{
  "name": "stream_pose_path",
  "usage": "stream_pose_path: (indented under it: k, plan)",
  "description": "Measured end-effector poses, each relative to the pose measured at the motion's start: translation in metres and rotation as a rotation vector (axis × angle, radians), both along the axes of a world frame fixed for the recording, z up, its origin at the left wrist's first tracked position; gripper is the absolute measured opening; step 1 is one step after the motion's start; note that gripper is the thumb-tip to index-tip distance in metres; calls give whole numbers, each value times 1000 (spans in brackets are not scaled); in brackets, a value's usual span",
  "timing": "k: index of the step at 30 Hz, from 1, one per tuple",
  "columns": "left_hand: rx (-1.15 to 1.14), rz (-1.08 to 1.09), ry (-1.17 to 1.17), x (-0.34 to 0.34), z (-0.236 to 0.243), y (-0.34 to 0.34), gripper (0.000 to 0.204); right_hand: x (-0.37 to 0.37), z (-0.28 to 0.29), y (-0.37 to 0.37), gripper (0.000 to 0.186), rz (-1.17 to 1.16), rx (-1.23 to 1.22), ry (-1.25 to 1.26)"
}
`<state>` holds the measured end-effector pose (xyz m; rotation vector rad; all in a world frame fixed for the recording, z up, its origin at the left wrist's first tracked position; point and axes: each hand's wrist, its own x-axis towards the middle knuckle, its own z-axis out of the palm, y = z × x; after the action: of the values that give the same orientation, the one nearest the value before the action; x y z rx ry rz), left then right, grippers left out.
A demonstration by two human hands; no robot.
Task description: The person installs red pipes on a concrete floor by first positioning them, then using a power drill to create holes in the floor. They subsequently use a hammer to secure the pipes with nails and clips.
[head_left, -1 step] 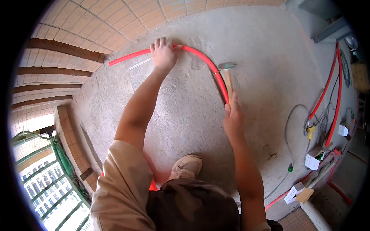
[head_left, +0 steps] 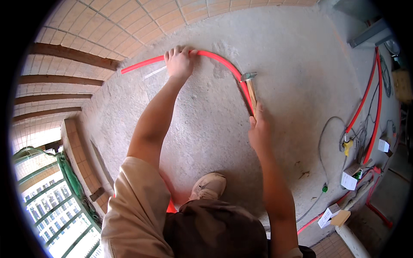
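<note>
A red conduit pipe (head_left: pixel 222 60) lies bent in an arc over the grey concrete floor. My left hand (head_left: pixel 178 66) is closed over its upper stretch, fingers curled across the pipe. In my right hand (head_left: pixel 260 127) is a hammer (head_left: pixel 252 95), gripped by its wooden handle beside the pipe's lower stretch. The metal hammer head is at the pipe's bend, touching or very close to it; I cannot tell which. A thin pale strip (head_left: pixel 155 72) lies beside my left hand.
Tiled wall (head_left: pixel 172 19) borders the floor's far side. At left are brown bars (head_left: pixel 60 78) and a railing with green netting (head_left: pixel 71 178). To the right lie red pipes (head_left: pixel 375 112), grey cable (head_left: pixel 320 150), a yellow connector (head_left: pixel 347 146) and small open boxes (head_left: pixel 349 180). My shoe (head_left: pixel 208 185) stands below.
The hammer head has come slightly left and down, closer to the pipe. My left hand has shifted a little left and down.
</note>
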<state>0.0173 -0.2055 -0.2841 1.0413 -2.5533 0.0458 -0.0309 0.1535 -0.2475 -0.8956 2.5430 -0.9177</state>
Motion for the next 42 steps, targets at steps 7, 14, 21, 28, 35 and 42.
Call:
stream_pose_path:
  k: [7, 14, 21, 28, 35, 42]
  plan:
    - [65, -38, -93, 36, -1, -24, 39, 13, 28, -7, 64, -98, -276, 43]
    - [2, -79, -60, 38, -1, -22, 37, 7, 13, -6, 66, -7, -139, 11]
    - [73, -95, -111, 48, 13, -34, 38, 0, 43, -20, 63, -46, -244, 39]
    - [110, 13, -177, 116, 7, -75, 43, 2, 3, -7, 63, -42, 19, -38]
    - [115, 106, -9, 147, -18, -73, 46, -4, 9, 20, 53, -288, -12, 127]
    - [92, 110, 50, 139, -17, -70, 47, -24, 31, 95, 55, -254, 183, 100]
